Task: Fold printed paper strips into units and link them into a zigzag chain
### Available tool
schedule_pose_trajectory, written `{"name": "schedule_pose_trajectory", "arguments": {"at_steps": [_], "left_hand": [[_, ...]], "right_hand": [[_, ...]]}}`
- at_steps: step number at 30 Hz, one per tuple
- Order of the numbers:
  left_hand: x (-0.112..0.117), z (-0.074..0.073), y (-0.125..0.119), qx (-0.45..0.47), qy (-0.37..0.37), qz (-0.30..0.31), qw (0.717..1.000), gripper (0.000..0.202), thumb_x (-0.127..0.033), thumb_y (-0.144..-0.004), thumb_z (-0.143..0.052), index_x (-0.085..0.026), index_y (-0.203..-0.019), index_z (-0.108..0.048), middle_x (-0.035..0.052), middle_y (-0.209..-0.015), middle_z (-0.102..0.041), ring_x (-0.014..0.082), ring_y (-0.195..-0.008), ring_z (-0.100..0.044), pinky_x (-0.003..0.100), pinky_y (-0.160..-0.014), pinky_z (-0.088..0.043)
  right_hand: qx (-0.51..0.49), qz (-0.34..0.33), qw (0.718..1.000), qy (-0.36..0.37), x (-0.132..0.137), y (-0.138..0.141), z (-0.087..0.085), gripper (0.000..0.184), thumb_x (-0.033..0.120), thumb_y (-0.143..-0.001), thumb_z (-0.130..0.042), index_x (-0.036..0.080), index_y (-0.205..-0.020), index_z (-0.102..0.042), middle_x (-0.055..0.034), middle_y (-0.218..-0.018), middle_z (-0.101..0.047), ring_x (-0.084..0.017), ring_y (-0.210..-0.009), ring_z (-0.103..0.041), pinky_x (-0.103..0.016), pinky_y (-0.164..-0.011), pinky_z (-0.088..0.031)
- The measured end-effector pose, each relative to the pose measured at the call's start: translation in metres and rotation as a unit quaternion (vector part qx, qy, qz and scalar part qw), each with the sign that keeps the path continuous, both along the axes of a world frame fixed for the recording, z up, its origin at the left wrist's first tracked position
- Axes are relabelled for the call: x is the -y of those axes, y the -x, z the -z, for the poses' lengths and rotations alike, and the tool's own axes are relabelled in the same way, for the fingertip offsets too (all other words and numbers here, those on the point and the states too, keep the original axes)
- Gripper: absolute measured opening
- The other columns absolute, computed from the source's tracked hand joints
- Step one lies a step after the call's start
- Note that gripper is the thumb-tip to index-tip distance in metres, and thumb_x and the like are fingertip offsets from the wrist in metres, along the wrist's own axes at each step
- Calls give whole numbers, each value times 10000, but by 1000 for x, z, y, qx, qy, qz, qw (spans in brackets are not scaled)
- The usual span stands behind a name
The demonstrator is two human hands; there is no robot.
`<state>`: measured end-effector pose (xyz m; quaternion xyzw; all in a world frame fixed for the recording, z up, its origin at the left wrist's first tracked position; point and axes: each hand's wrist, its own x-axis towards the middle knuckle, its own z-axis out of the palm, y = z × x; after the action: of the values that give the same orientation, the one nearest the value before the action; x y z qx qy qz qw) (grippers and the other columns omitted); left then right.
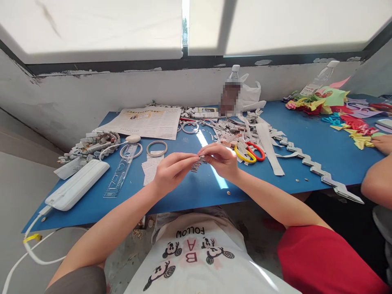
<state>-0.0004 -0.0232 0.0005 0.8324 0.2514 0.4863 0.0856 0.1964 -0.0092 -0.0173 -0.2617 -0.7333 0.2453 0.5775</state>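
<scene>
A short folded-newspaper zigzag chain (197, 164) is pinched between my two hands, above the front part of the blue table. My left hand (172, 169) grips it from the left, thumb and fingers pressed together. From the right, my right hand (221, 161) closes its fingertips on the same piece. Both sets of fingertips meet at its top, so part of the chain is hidden. Just beyond my right hand lie scissors (249, 153) with yellow and red handles. Near my left hand are a tape roll (157, 148) and small printed paper pieces (150, 171).
On the left are a white power strip (78, 183), a clear ruler (120, 173) and a folded-paper bundle (92, 146). A newspaper sheet (153, 122), a paper-strip pile (228, 130) and a bottle (231, 92) stand farther back. Rightward, a long paper chain (317, 168) overhangs the edge near another person's arm (378, 179).
</scene>
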Motion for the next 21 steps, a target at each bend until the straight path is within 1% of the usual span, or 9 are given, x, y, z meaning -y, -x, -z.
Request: {"name": "schedule_pose_trajectory", "arguments": {"at_steps": [3,6,9,13,15,17,19,21], "left_hand": [[1,1,2,-3,-23,20,1000,222,-171,-893,-565,-275,-1000,-729,44,-1045,-740,164,-891,-700,286,-788,-559],[2,0,0,7,-18,33,999,232,-151,-890,-566,-274,-1012,-719,46,-1048,-732,166,-910,-693,290,-810,-549],[3,-2,-4,17,31,13,999,180,-199,-882,-591,-254,-1012,-702,56,-1025,-725,176,-905,-683,316,-826,-545],[0,-5,-8,51,141,-24,988,129,-318,-820,-682,-235,-919,-690,42,-916,-711,193,-868,-658,341,-825,-531],[-2,-6,-9,75,209,-31,975,153,-372,-798,-698,-227,-844,-683,35,-853,-701,197,-844,-646,345,-823,-522],[-6,-8,-8,108,288,-14,952,208,-416,-766,-718,-214,-789,-672,39,-825,-693,201,-829,-639,351,-819,-518],[-10,-9,-7,146,369,18,918,255,-436,-717,-755,-203,-768,-663,40,-819,-684,198,-812,-633,351,-801,-520],[-14,-10,-5,185,445,57,874,289,-442,-678,-786,-198,-758,-654,27,-798,-664,178,-777,-626,346,-780,-522]], "right_hand": [[11,5,999,-35,1,0,-2,119,342,-874,-590,252,-852,-664,-57,-833,-716,-200,-788,-681,-374,-698,-573],[18,5,998,-67,1,-1,-3,88,294,-881,-583,259,-873,-663,-54,-836,-718,-198,-782,-684,-372,-696,-572],[44,33,996,-67,0,-3,-2,93,303,-877,-583,258,-887,-664,-65,-842,-714,-212,-788,-681,-391,-723,-569],[89,57,994,-40,2,-1,-1,124,335,-871,-584,251,-891,-672,-75,-859,-711,-211,-785,-668,-384,-740,-557],[102,68,992,-23,5,3,-2,133,340,-865,-585,246,-867,-679,-72,-845,-712,-198,-743,-657,-361,-703,-552],[100,85,991,-2,9,6,-4,131,331,-855,-590,241,-838,-685,-62,-813,-712,-180,-683,-637,-336,-654,-542],[83,92,992,21,12,10,-7,116,308,-841,-601,232,-819,-687,-49,-778,-706,-164,-646,-621,-315,-618,-532],[54,79,994,52,15,12,-11,100,290,-822,-620,212,-809,-683,-39,-741,-695,-151,-620,-616,-297,-588,-524]]}}
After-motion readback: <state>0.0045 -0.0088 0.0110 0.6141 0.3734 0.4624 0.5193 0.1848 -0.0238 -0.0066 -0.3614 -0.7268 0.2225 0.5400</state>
